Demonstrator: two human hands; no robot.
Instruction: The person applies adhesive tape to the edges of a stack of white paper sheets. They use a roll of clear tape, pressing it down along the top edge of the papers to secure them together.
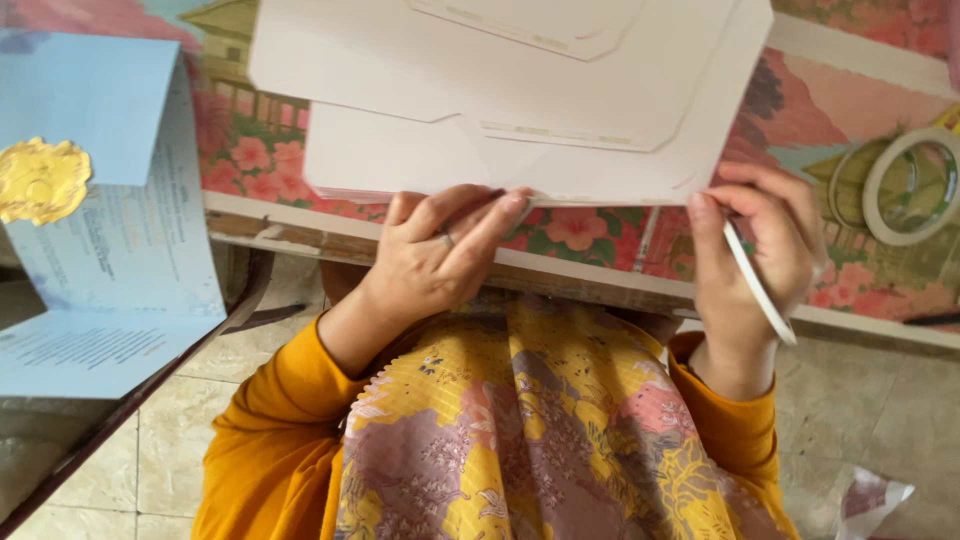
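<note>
Meanwhile, at the table's (600, 283) near edge, the left hand (435, 262) presses flat on stacked white envelopes (420, 160) while the right hand (755, 255) pinches a peeled tape strip (760, 290), flaps apparently unsealed.

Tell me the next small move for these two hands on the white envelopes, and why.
Probably draw the strip in the right hand along the envelope stack edge. The left hand already pins that near edge, and the right fingers rest at its corner.
</note>
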